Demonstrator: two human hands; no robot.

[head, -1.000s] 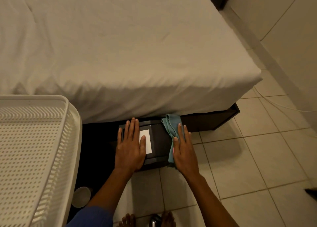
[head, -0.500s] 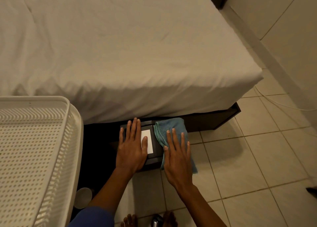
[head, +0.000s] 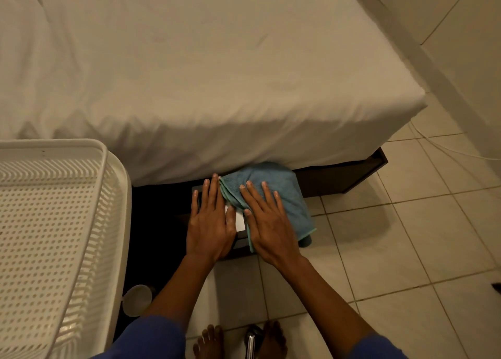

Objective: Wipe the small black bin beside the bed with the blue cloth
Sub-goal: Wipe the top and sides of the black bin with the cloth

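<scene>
The small black bin (head: pixel 240 243) sits on the floor against the bed (head: pixel 189 73). The left hand (head: pixel 210 223) lies flat, steadying its top; the right hand (head: pixel 267 223), fingers spread, presses the blue cloth (head: pixel 287 193). Best: keep even pressure, overlap strokes, cover the right side and edges.

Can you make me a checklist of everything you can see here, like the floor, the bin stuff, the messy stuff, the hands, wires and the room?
Surface: pale tiled floor.
Job's things: black bin against the bed, white label on top; blue cloth spread over its right part.
Clutter: white basket at left; small white cup on the floor.
Hands: left hand flat on the bin; right hand flat on the cloth.
Cables: white cord by the wall.
Surroundings: bed with pale sheet; tiled wall.
</scene>
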